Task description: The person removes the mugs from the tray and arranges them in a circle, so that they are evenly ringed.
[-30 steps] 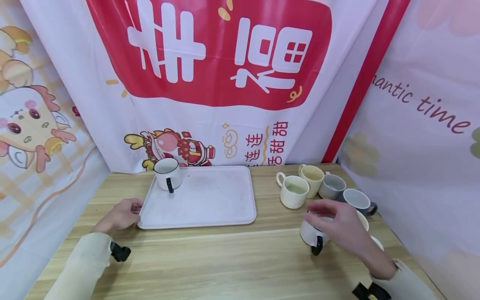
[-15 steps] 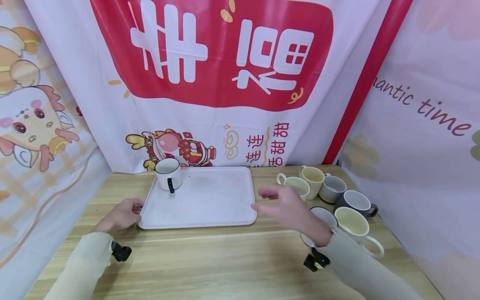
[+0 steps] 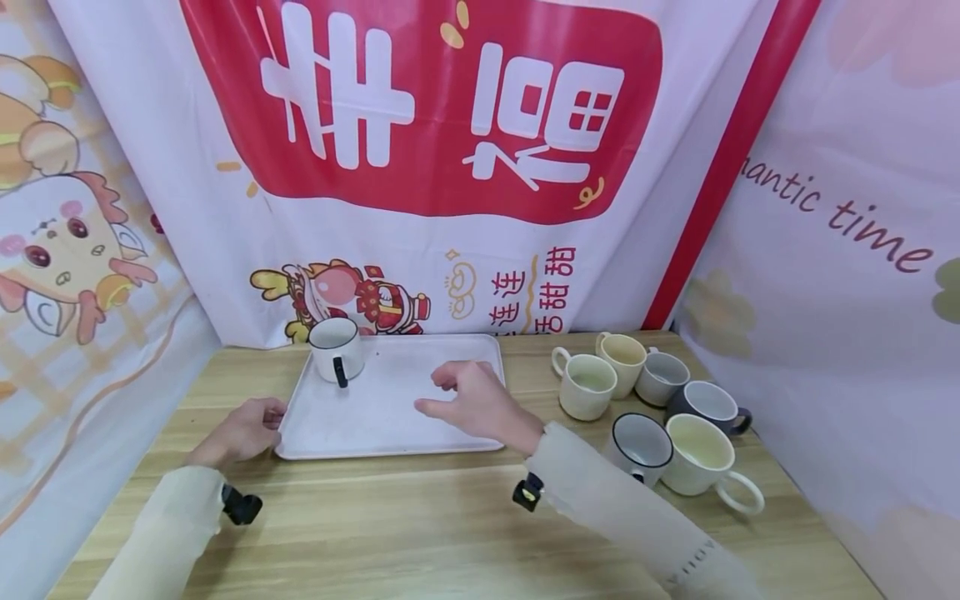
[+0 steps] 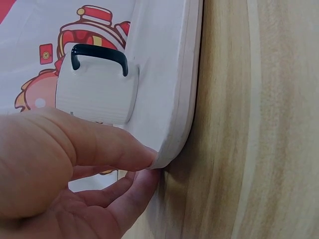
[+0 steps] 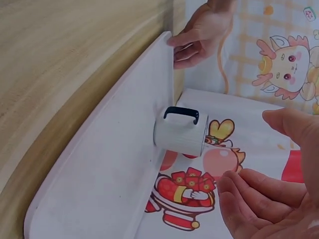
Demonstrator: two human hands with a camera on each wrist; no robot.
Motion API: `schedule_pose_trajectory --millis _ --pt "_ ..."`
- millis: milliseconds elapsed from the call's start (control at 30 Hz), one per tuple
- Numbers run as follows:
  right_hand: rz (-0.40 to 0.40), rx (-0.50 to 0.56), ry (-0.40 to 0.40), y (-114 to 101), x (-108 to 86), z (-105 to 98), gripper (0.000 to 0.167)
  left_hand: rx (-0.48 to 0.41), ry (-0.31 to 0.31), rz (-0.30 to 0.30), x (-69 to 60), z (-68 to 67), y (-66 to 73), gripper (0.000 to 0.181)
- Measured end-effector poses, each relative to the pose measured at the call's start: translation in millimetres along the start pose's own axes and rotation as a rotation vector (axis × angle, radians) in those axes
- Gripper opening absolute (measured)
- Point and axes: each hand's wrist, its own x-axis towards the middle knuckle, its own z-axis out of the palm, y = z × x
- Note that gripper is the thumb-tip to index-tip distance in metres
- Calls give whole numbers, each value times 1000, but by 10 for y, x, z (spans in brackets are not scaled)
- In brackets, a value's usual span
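Note:
A white rectangular tray (image 3: 390, 417) lies on the wooden table. My left hand (image 3: 243, 431) pinches its near left corner, thumb against the edge and fingertips underneath in the left wrist view. On the tray's far left part stands a white mug (image 3: 327, 354) with a dark rim and black handle; the right wrist view shows this white mug (image 5: 180, 132) sideways. My right hand (image 3: 476, 404) hovers over the tray's right half. It holds nothing, thumb and fingers apart and loosely bent.
At the right stand several mugs: a pale green mug (image 3: 587, 387), a yellowish mug (image 3: 622, 364), a grey mug (image 3: 662, 377), a dark mug (image 3: 705, 406), a cream mug (image 3: 697, 454) and a black-rimmed white mug (image 3: 640, 446), partly behind my right sleeve. Printed cloth (image 3: 420, 225) hangs behind.
My right hand has come away from the black-rimmed mug at the right and swung left, holding nothing, to above the tray. My left hand and the tray have stayed put.

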Motion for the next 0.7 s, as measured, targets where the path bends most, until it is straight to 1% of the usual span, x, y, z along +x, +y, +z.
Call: schedule_pose_trajectory --millis 133,267,433,567,667,700 --pt "0 -12 -2 -16 200 219 42 -7 -4 0 -2 14 -30 52" --pt "18 -51 1 -28 419 443 44 0 -3 9 -1 10 -49 51" --pt "40 -31 -17 -85 638 681 45 10 -2 28 -12 5 -55 52" --pt "5 -28 -3 -141 765 838 43 8 -4 37 -27 -1 -41 55" --pt "-19 -6 -2 -153 851 937 41 5 -8 31 -22 -3 -32 57" --pt "-16 5 -3 -154 877 966 41 4 -10 33 -19 -2 -29 57"
